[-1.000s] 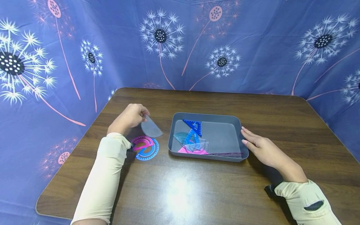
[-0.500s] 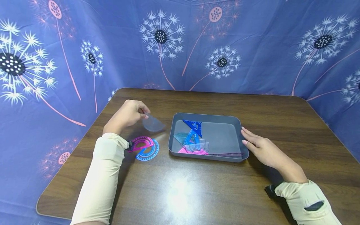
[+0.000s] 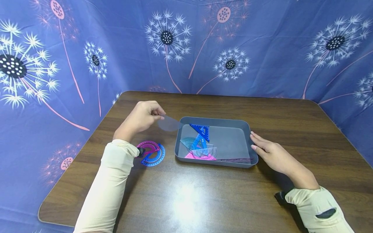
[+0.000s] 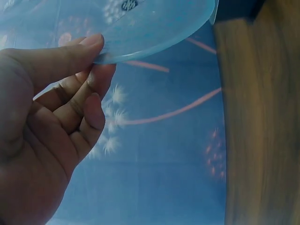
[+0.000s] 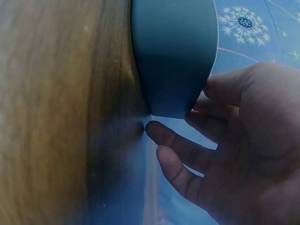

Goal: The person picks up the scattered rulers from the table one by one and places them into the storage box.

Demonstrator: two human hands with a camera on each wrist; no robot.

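Note:
My left hand (image 3: 144, 115) pinches a clear half-round protractor (image 3: 169, 124) between thumb and fingers, close to the tray's left rim. The left wrist view shows the thumb on the protractor's curved edge (image 4: 164, 42). My right hand (image 3: 274, 155) rests its straightened fingers against the right wall of a grey tray (image 3: 230, 139). Inside the tray lie a dark blue set square (image 3: 206, 133), a lighter blue set square (image 3: 199, 142), a teal piece (image 3: 187, 141), a clear protractor (image 3: 208, 152) and a pink piece (image 3: 190, 156).
A pink protractor (image 3: 149, 144) and a blue protractor (image 3: 158, 158) overlap on the wooden table (image 3: 221, 197), below my left wrist. Clear strips (image 3: 236, 160) lie along the tray's front wall. A blue dandelion-print cloth (image 3: 195, 48) hangs behind the table.
My left hand has lifted the clear protractor up and carried it right, towards the tray. The right hand and the tray have stayed in place.

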